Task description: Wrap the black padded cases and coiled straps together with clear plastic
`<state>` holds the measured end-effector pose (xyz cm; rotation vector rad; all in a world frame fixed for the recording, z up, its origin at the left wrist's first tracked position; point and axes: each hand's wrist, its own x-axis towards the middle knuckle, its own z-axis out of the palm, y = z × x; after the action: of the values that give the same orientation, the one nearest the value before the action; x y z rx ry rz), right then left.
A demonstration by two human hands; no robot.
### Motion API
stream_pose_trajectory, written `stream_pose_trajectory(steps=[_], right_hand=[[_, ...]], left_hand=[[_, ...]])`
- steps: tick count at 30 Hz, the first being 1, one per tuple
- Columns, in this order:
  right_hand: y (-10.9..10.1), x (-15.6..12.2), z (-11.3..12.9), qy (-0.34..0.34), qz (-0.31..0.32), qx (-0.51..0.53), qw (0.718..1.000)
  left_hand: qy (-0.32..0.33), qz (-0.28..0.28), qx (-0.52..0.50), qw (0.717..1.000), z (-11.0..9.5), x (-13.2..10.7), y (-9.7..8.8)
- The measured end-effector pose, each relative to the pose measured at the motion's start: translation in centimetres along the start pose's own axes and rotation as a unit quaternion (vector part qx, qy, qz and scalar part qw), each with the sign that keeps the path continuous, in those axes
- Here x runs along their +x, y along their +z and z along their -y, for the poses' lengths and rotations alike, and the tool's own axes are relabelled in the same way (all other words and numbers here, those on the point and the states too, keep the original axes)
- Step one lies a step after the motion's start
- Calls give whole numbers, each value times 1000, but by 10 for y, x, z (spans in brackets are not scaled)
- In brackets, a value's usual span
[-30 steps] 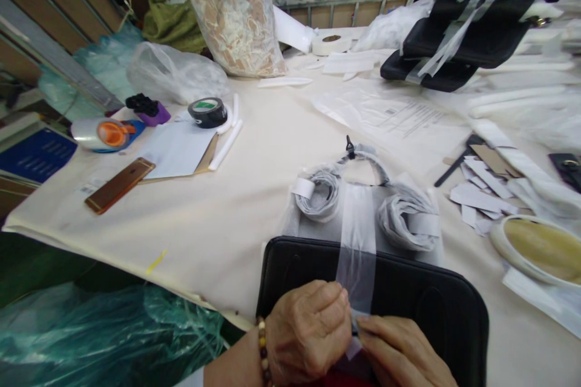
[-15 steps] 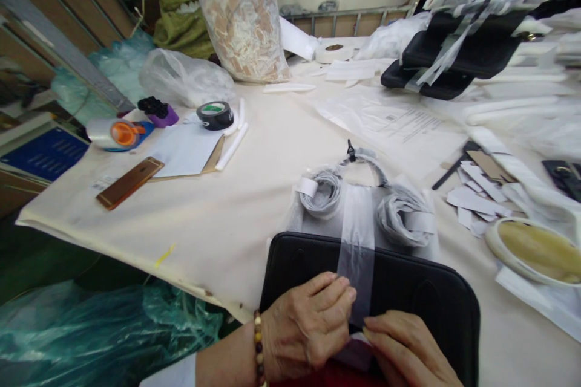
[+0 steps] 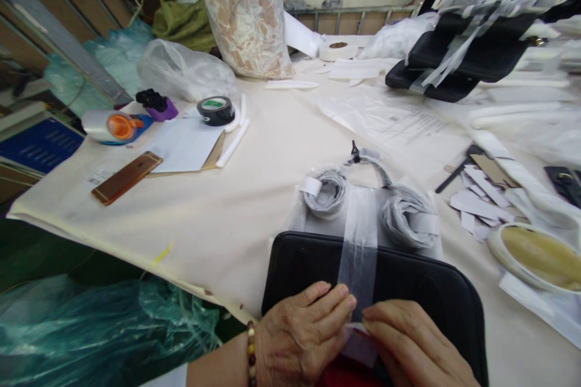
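A black bag (image 3: 408, 284) lies at the near edge of the table, with a translucent white strip (image 3: 358, 248) running over its middle. Behind it sit two paper-wrapped rolls (image 3: 327, 190) and a wrapped handle. My left hand (image 3: 299, 335), a bead bracelet on its wrist, rests on the bag with its fingers curled and their tips pressed on the strip's near end. My right hand (image 3: 413, 351) pinches the same end of the strip from the right. The two hands almost touch.
A gold phone (image 3: 127, 176), a clipboard with paper (image 3: 188, 145), a black tape roll (image 3: 215, 110) and a tape dispenser (image 3: 113, 127) lie at the left. A bowl (image 3: 533, 251) and paper scraps (image 3: 476, 199) are at the right. More black bags (image 3: 467, 54) and a plastic sack (image 3: 247, 12) stand behind.
Both hands have shifted slightly along the strip's near end, and the left fingers have straightened a little. The view has drifted a bit; the bag stays in place.
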<state>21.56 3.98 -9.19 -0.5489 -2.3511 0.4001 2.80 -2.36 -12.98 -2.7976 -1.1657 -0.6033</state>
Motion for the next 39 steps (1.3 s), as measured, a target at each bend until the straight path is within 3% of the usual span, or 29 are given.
stream_pose_trajectory(steps=[4, 11, 15, 24, 30, 34, 39], right_hand=[[8, 8, -9, 47, -38, -7, 998], [24, 5, -23, 112, -41, -13, 993], [32, 2, -28, 117, -47, -27, 992], [38, -2, -28, 124, -53, -77, 988], [41, 2, -26, 130, -74, -54, 987], [43, 3, -27, 115, -77, -55, 989], [43, 2, -26, 131, -78, -69, 986]], left_hand=[[1, -6, -19, 1000, 3, 2, 2], [4, -47, -50, 998, 10, 7, 7], [8, -58, -66, 996, 13, 10, 9], [-27, -24, -29, 999, 8, 4, 9], [-90, -71, -50, 992, 3, 15, 3], [-31, -95, 24, 995, 2, 24, 10], [-48, -88, 55, 993, 1, 20, 19]])
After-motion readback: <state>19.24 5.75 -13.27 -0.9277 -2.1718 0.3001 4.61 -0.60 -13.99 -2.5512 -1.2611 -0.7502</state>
